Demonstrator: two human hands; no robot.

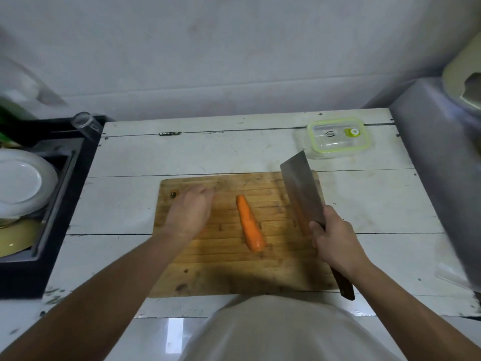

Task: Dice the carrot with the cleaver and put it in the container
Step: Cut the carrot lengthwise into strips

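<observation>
An orange carrot [250, 226] lies lengthwise in the middle of the wooden cutting board [229, 272]. My right hand [334, 238] grips the dark handle of the cleaver [302, 191], whose blade stands tilted over the board's right side, apart from the carrot. My left hand [191, 209] hovers over the board's left part, a little left of the carrot, fingers loosely bent and holding nothing. A clear container with a green-rimmed lid [338, 138] sits on the white table behind the board, at the back right.
A black sink [52, 204] at the left holds white plates [20, 183] and a yellow bowl [15, 238]. A glass [87, 125] lies on its rim. A grey metal surface [442, 165] rises at the right. White table [182, 152] shows behind the board.
</observation>
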